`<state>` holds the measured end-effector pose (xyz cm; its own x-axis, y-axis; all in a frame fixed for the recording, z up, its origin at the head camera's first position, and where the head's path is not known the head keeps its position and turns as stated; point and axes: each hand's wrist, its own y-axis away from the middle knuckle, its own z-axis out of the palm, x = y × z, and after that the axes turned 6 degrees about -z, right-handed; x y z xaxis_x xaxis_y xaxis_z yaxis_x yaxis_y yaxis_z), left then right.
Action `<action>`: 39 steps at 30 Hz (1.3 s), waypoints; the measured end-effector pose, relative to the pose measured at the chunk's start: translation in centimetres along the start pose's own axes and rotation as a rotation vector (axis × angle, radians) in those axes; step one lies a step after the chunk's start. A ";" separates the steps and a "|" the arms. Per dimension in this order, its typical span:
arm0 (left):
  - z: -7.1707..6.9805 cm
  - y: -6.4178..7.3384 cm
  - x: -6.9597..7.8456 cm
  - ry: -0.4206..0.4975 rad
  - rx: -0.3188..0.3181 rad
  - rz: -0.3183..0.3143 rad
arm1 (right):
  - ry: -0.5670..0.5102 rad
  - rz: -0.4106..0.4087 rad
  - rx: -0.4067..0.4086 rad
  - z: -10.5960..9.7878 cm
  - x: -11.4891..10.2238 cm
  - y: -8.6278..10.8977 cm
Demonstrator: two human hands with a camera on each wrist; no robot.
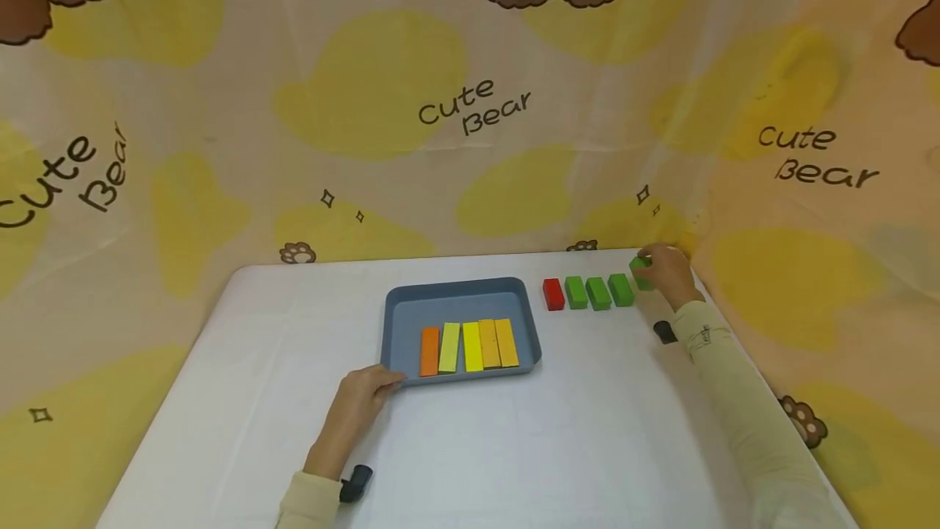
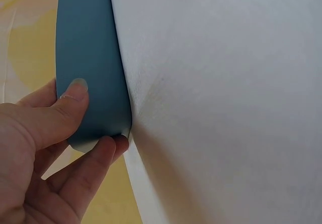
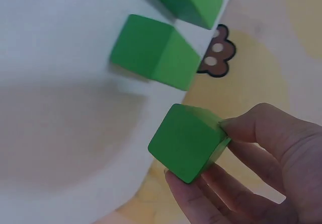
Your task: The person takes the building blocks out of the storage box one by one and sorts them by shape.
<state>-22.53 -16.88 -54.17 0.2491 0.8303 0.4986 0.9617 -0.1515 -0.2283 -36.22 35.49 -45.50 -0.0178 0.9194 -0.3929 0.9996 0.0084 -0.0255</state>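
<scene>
A blue-grey tray (image 1: 441,295) lies on the white table. My left hand (image 1: 360,400) grips its near left corner. In the left wrist view the thumb lies on the tray's outer wall (image 2: 93,38) and the fingertips touch round the corner. At the table's far right, my right hand (image 1: 670,274) pinches a green block (image 3: 183,143) between thumb and fingers. Left of it stand three more green blocks (image 1: 598,293) and a red block (image 1: 554,294) in a row. Inside the tray lie an orange block (image 1: 429,352), a lime block (image 1: 450,348) and several yellow ones (image 1: 473,347).
A patterned cloth wall (image 1: 367,88) stands behind the table and along its right side. The white table (image 1: 587,439) stretches in front of the tray. Each wrist wears a small black device, such as the one by the left sleeve (image 1: 356,483).
</scene>
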 end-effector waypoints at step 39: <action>-0.1 -0.1 0.0 0.022 0.029 0.013 | -0.028 0.091 -0.097 3.2 2.4 0.3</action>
<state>-22.61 -16.93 -54.05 0.2648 0.8163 0.5133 0.9547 -0.1468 -0.2590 -36.00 36.43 -49.37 0.0740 0.9066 -0.4154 0.9944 -0.0355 0.0997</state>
